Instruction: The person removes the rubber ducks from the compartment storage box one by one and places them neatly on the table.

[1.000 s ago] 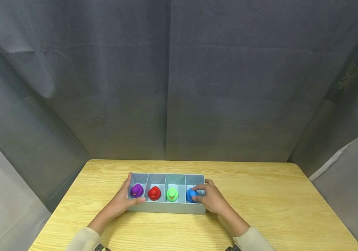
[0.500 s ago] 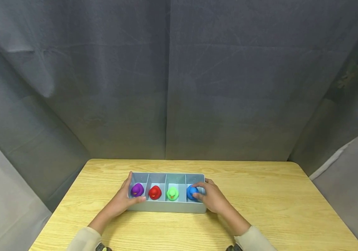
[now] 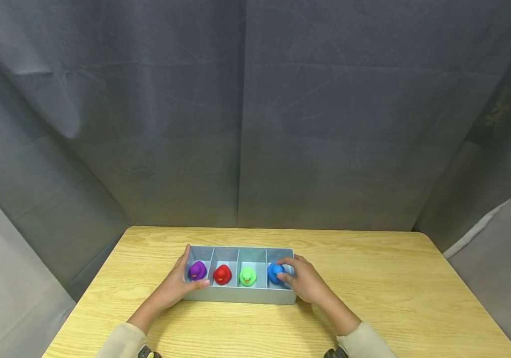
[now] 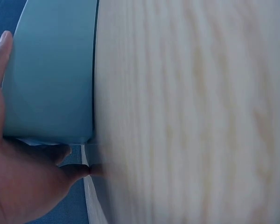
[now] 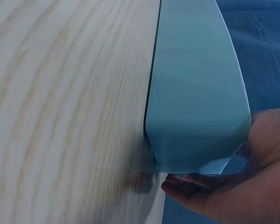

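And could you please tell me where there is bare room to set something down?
The widest bare patch of table lies between the right hand and the table's right edge. Narrower ones lie between the left hand and left edge, and between tray and curtain. The tray is crowded: purple duck, red duck, green duck, blue duck, one per compartment.

Setting is reading as a curtained-off booth, of a lab or studio sort. Grey cloth (image 3: 170, 124) is hanging in creased folds behind a wood-grain table (image 3: 398, 288), a vertical seam running down near its middle. A paler left panel (image 3: 5, 268) and a paler right panel (image 3: 501, 263) are flanking the tabletop. Small dark devices (image 3: 149, 352) are sitting at the person's cuffs (image 3: 122, 340). At upper right, a dim strip (image 3: 503, 107) is showing faint greenish marks, possibly a gap in the cloth.
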Tool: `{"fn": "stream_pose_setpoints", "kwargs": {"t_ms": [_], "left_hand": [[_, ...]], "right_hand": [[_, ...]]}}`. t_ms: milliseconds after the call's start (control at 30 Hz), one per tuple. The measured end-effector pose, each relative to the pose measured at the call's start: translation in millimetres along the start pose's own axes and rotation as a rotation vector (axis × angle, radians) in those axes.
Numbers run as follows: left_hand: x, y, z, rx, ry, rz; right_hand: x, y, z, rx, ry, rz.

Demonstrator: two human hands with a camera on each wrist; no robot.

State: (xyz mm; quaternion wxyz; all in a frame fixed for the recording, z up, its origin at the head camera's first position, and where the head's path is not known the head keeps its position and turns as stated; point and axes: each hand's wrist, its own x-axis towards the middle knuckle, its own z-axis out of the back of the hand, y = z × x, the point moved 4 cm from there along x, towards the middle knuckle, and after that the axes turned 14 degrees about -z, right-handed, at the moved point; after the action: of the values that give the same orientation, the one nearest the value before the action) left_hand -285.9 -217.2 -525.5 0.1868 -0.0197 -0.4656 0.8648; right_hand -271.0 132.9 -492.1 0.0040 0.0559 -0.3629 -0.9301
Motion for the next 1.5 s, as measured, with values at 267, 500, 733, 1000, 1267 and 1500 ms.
{"fn": "stream_pose_setpoints", "kwargs": {"t_ms": [267,500,733,1000,1267,1500], "left_hand": [[0.4,-0.8,-0.1,0.004,0.001,0.008],[0.3,0.2,-0.8,0.003,-0.006,0.011],[0.2,2.7,-1.0,0.005,-0.010,0.007],[-1.1,3.9,-1.8,0.005,-0.024,0.010],[-0.5,4.2,-1.3,0.004,-0.017,0.009],[-0.2,2.5,-1.2,0.001,-0.020,0.013]], "right_hand": [[-3,6,6,-0.001,-0.009,0.009],[-6,9,13,0.016,-0.013,0.005],[-8,12,19,0.020,-0.031,0.028],[-11,16,24,0.032,-0.043,0.052],[-14,20,34,0.074,-0.030,0.081],[-17,18,42,0.091,-0.024,0.091]]}}
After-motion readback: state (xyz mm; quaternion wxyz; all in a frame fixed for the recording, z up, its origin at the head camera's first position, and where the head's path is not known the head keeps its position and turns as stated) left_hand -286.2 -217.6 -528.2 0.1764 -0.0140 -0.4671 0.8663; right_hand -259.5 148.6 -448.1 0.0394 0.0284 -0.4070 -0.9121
